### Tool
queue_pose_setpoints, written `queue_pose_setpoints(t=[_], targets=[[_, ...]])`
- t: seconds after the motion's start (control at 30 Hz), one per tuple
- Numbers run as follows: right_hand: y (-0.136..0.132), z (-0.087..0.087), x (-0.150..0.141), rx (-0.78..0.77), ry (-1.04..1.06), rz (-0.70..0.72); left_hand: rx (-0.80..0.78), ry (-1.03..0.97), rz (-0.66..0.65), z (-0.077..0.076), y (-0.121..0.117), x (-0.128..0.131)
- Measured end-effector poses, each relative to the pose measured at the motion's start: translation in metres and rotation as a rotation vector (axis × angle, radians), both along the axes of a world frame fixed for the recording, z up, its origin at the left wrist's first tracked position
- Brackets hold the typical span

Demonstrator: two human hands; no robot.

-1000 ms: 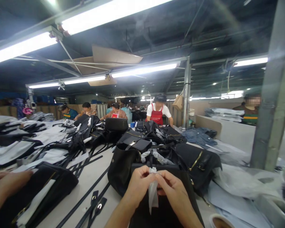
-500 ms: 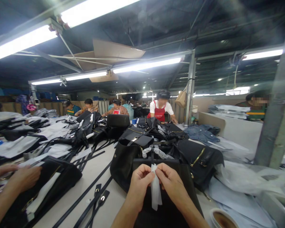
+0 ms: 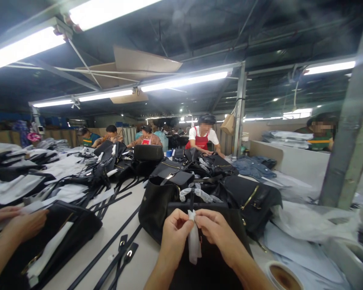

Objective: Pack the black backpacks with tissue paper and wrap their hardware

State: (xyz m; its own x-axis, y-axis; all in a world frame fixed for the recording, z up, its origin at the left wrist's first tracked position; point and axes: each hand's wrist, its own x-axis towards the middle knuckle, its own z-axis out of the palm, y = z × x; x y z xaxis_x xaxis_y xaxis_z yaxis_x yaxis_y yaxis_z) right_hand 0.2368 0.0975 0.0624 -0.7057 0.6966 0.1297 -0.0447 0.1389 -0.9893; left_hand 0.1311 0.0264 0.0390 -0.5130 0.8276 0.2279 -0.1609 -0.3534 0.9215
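My left hand [image 3: 174,237] and my right hand [image 3: 216,233] meet low in the middle of the view. Both pinch the top of a thin white strip of paper or film [image 3: 194,243] that hangs down between them. The strip sits at the upper edge of a black handbag [image 3: 205,264] standing right in front of me on the pale worktable [image 3: 122,225]. Behind it stands another black bag [image 3: 154,209] with crumpled white wrapping at its top.
A co-worker's hands [image 3: 21,225] rest on a black bag [image 3: 75,225] at the left. Loose black straps [image 3: 121,257] lie on the table. More bags pile up behind. A cup [image 3: 282,278] sits at lower right, beside plastic sheets and a steel post [image 3: 347,149]. Several people work farther back.
My hands have stayed pinched on the white strip, shifting slightly. The co-worker's hands at left moved inward onto their bag. The view has shifted a little.
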Motion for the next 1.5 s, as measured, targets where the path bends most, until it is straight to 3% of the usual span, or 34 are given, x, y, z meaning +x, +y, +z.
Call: queue_pose_setpoints(t=[0.07, 0.3, 0.5, 0.63, 0.77, 0.83, 0.93, 1.0, 1.13, 1.23, 1.37, 1.5], targets=[[0.002, 0.001, 0.001, -0.139, 0.048, 0.055, -0.015, -0.034, -0.018, 0.000, -0.001, 0.001], [0.013, -0.005, 0.009, -0.259, 0.124, 0.167, -0.158, -0.240, -0.217, -0.002, -0.005, 0.006], [0.020, -0.008, 0.012, -0.122, 0.076, 0.236, -0.085, -0.268, -0.232, -0.002, -0.006, 0.011], [0.015, -0.008, 0.005, -0.014, 0.065, 0.086, -0.100, -0.181, -0.149, -0.004, -0.003, 0.013], [0.006, -0.008, 0.006, 0.261, 0.078, -0.254, -0.090, 0.026, 0.142, -0.009, 0.001, 0.014], [0.003, -0.009, 0.009, 0.291, 0.060, -0.291, -0.076, 0.114, 0.199, -0.012, 0.004, 0.015], [0.002, -0.009, 0.011, 0.306, 0.022, -0.217, -0.044, 0.184, 0.219, -0.016, 0.006, 0.016], [0.004, -0.008, 0.009, 0.401, 0.010, -0.230, -0.053, 0.185, 0.212, -0.015, 0.005, 0.018], [0.008, -0.005, 0.007, 0.557, -0.021, -0.337, -0.100, 0.019, 0.046, -0.011, 0.002, 0.020], [0.007, -0.008, 0.009, 0.426, 0.006, -0.343, -0.090, -0.053, 0.031, -0.011, 0.002, 0.018], [-0.001, -0.011, 0.012, 0.291, 0.055, -0.289, -0.068, 0.115, 0.221, -0.015, 0.003, 0.017], [-0.007, -0.007, 0.008, 0.243, 0.036, -0.304, -0.049, 0.186, 0.231, -0.015, 0.001, 0.020]])
